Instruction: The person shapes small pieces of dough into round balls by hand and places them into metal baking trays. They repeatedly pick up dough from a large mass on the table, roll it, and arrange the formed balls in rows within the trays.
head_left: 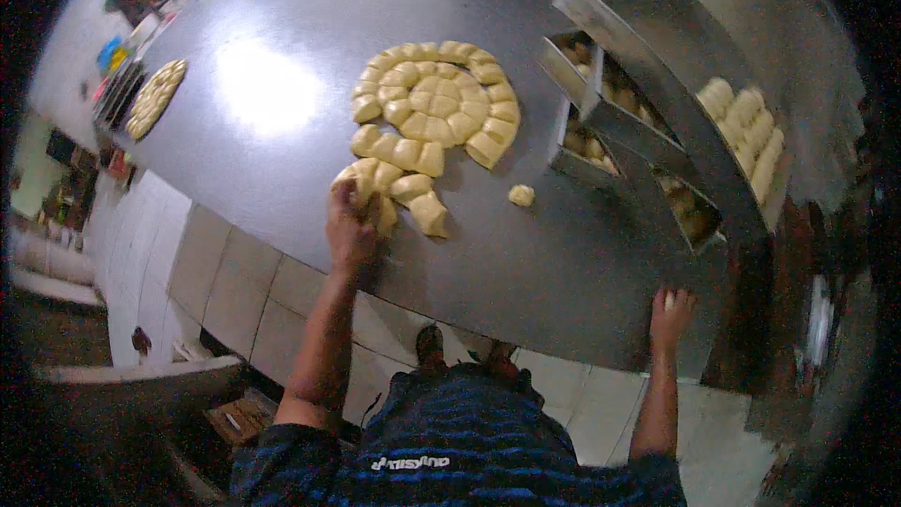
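A flat round of pale dough, scored into many pieces in rings [449, 99], lies on the metal table. Separate strips of the same dough [399, 150] sit at its near left side. My left hand [353, 235] is closed on the nearest left dough piece [374, 172], its fingertips partly hidden. Beside it lies another short dough strip [419, 205]. My right hand [672, 319] is over the table's near right edge, fingers curled in. Something small and pale shows between them, too blurred to name. One small dough lump [521, 195] rests alone between the hands.
Metal tins [601, 103] holding dough pieces stand at the right, beside a large tray with long dough rolls [746, 141]. A second scored dough round [157, 99] lies at the far left of the table [310, 0]. A dark rack [117, 94] stands beyond it.
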Motion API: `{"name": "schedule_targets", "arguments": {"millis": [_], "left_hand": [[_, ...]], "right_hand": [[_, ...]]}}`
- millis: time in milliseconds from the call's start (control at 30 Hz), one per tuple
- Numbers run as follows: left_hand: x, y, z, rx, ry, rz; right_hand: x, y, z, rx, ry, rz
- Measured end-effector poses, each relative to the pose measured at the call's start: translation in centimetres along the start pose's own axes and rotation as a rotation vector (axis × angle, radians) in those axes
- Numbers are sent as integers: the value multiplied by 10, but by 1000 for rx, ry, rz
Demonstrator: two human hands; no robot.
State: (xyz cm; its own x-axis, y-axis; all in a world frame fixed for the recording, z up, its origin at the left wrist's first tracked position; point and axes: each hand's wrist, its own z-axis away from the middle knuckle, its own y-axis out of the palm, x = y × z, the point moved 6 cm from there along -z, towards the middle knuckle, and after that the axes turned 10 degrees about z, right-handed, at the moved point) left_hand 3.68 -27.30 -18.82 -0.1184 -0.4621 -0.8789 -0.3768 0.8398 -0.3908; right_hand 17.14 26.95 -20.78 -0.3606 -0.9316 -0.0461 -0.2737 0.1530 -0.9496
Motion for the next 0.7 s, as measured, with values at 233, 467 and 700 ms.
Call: {"name": "schedule_targets", "arguments": {"millis": [233,467,700], "left_hand": [[6,-33,57,329,-498,491],[-92,12,84,756,-500,428],[-35,56,72,418,-421,610]], "right_hand": [[32,-19,33,-155,-170,-225],[-5,10,-36,-92,222,-498],[-45,11,-32,-255,71,-46]]}}
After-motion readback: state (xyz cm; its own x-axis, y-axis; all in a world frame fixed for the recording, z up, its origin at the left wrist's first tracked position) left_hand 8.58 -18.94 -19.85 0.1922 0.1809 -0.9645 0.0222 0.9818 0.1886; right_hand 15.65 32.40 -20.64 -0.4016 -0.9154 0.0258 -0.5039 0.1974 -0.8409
